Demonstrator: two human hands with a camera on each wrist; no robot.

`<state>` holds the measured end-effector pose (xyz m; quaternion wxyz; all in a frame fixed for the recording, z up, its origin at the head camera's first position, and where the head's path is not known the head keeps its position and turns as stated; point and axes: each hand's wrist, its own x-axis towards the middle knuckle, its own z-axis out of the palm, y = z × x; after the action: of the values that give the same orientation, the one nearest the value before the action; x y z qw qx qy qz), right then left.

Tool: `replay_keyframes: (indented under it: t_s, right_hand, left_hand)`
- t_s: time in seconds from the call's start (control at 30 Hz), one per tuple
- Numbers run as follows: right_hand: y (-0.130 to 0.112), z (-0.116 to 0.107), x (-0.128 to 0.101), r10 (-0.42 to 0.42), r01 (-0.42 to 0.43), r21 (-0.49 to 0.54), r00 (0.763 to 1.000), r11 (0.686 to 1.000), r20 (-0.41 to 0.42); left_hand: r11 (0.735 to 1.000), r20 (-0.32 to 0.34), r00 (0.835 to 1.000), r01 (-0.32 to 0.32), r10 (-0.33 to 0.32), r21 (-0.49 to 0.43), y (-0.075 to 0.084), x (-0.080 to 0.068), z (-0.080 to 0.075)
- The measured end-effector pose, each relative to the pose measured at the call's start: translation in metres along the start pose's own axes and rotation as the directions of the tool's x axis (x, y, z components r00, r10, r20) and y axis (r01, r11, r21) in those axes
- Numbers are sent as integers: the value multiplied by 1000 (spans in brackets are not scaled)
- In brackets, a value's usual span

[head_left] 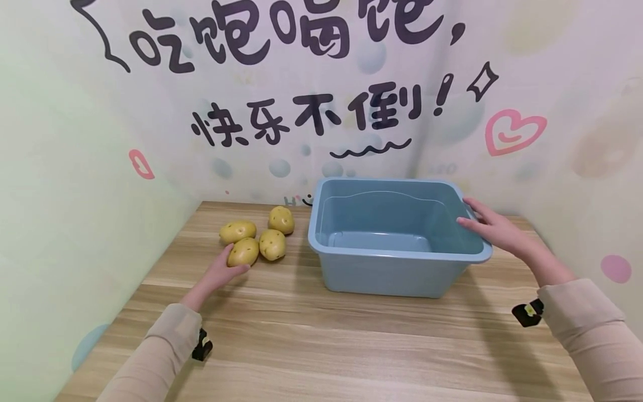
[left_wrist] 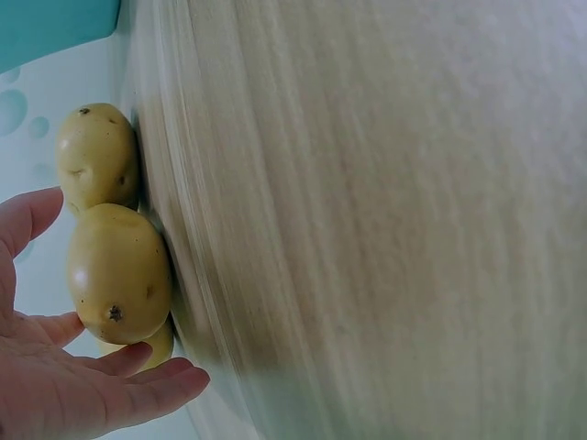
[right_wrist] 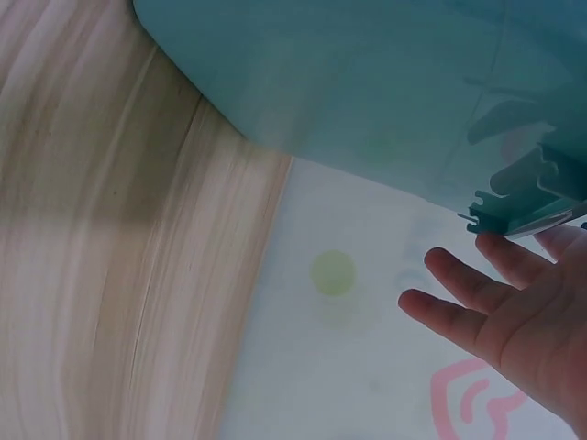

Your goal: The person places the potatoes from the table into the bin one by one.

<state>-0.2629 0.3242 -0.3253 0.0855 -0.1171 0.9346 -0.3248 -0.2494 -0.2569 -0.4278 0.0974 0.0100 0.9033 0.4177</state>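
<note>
Several yellow potatoes lie grouped at the table's back left. My left hand [head_left: 219,272] is at the nearest potato [head_left: 243,254], fingers on its left side and thumb in front. In the left wrist view, the fingers spread beside and below that potato [left_wrist: 119,275], and the thumb stands apart from it. A blue plastic tub [head_left: 387,273] stands right of the potatoes, its inside bare. My right hand [head_left: 499,230] rests at the tub's right rim, thumb over the edge. The right wrist view shows its extended fingers [right_wrist: 454,316] just by the handle under the rim.
Around the other potatoes [head_left: 238,231] and the tub runs the wood-grain table [head_left: 321,346]. A printed wall cloth [head_left: 281,162] rises directly behind the table and along both sides. Black wrist devices show below both sleeves.
</note>
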Motion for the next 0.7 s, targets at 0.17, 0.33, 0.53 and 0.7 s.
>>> replay_keyframes:
  t_s: [0.17,0.33,0.53,0.7]
  right_hand:
    - [2,0,1,5,-5,41,1000,999,15]
    - [6,-1,4,-13,12,70,1000,997,15]
    - [9,0,4,-20,16,136,1000,991,24]
    - [11,3,2,-36,29,215,999,976,31]
  left_hand:
    - [1000,3,1000,-2,2,5,-1,0,0]
    - [1000,6,1000,-1,1,0,0,-2,1]
    - [1000,3,1000,10,-10,2,2,-2,1]
    - [1000,2,1000,7,-7,4,2,-1,1]
